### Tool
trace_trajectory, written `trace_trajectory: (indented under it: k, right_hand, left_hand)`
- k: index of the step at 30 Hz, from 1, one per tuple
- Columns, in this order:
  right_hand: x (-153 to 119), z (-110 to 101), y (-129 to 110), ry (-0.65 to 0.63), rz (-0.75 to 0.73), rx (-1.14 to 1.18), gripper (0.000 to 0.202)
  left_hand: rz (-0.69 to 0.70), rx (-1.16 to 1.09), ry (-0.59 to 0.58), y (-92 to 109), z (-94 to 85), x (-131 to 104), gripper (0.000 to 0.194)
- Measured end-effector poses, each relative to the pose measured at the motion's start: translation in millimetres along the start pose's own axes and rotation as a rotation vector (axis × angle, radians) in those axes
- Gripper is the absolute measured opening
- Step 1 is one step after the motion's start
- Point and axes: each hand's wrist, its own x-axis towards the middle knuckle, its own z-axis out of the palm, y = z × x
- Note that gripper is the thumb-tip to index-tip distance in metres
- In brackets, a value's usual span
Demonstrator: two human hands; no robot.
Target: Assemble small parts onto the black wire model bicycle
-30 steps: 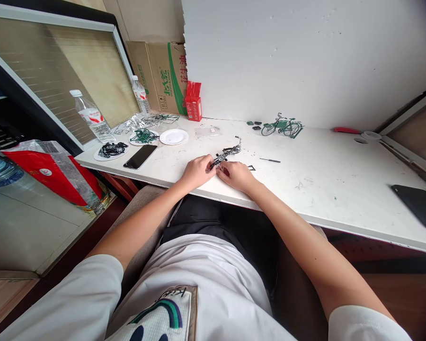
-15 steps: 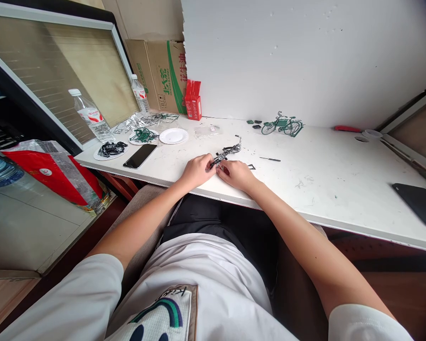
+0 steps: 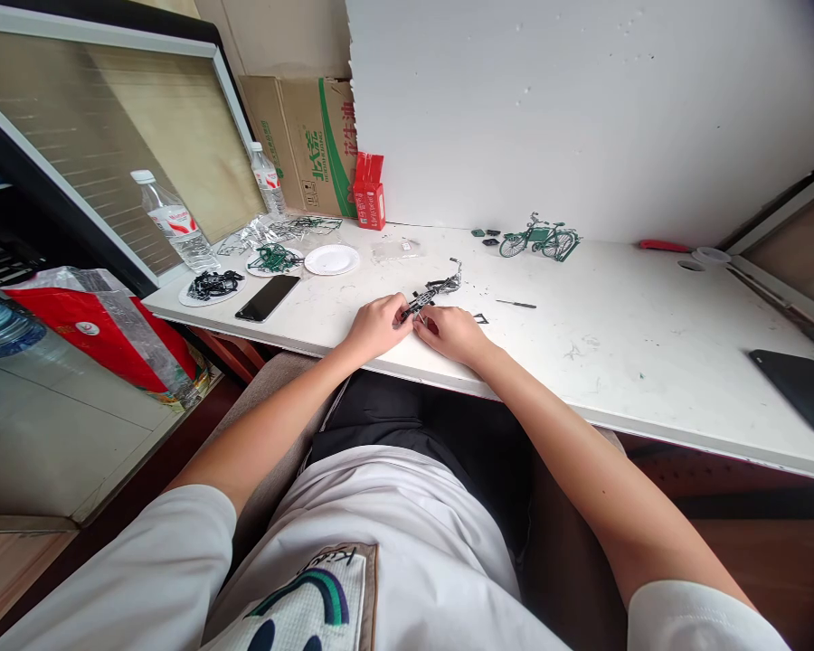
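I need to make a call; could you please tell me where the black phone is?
The flat black phone lies on the white table's left part, beside the left hand.

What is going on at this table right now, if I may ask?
A person seated at the white table holds a small dark metal model piece between both hands, the left hand and right hand pinching its near end. A finished green model bicycle stands by the wall. A phone, paper plates with wire parts and water bottles lie to the left.
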Motion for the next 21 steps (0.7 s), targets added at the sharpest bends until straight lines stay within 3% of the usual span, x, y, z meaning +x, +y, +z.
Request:
trace_trajectory:
  k: [21]
  right_hand:
    - [-0.4,-0.1,-0.1,-0.002,-0.004,-0.006,0.031]
  left_hand:
    - [-0.02,-0.013,-0.017,3.2,-3.4,0.4,0.011]
